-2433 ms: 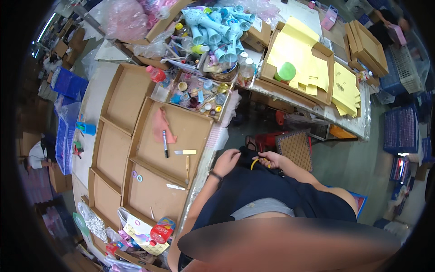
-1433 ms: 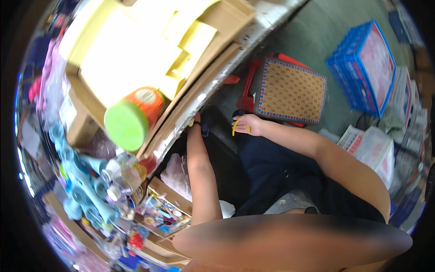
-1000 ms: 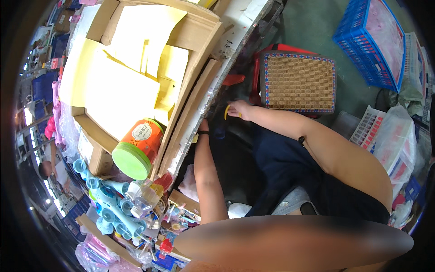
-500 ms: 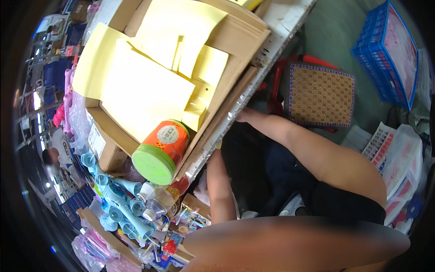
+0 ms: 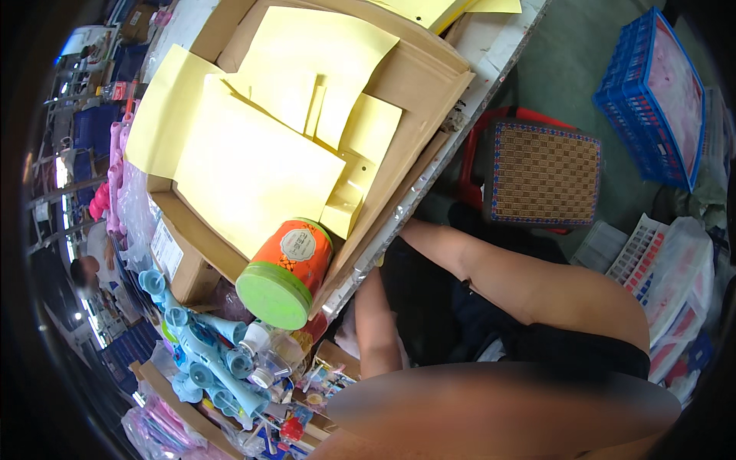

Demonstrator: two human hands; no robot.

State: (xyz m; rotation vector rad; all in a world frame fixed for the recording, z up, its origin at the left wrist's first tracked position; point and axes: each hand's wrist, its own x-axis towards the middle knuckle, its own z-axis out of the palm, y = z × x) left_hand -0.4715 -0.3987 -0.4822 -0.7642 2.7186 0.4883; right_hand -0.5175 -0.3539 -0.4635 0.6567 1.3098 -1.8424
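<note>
Both of my hands are hidden below the edge of the work table (image 5: pixel 429 188). My left forearm (image 5: pixel 376 326) goes up to that edge, and my right arm (image 5: pixel 529 280) reaches in from the right to the same edge. What my hands hold or touch cannot be seen. Nearest above them, on the table, an orange jar with a green lid (image 5: pixel 276 295) leans in the corner of an open cardboard tray (image 5: pixel 418 84). Yellow sheets (image 5: pixel 253 169) lie in the tray.
A stool with a woven seat (image 5: pixel 544 172) and a blue crate (image 5: pixel 648 107) stand at right. Light-blue plastic parts (image 5: pixel 203 349), clear bottles (image 5: pixel 276 356) and a small cardboard box (image 5: pixel 180 261) crowd the left. Plastic bags (image 5: pixel 678 291) lie at far right.
The view has shifted slightly, so the table and jar sit lower and further right. My right arm sits a little lower in the picture. My hands stay hidden in both frames.
</note>
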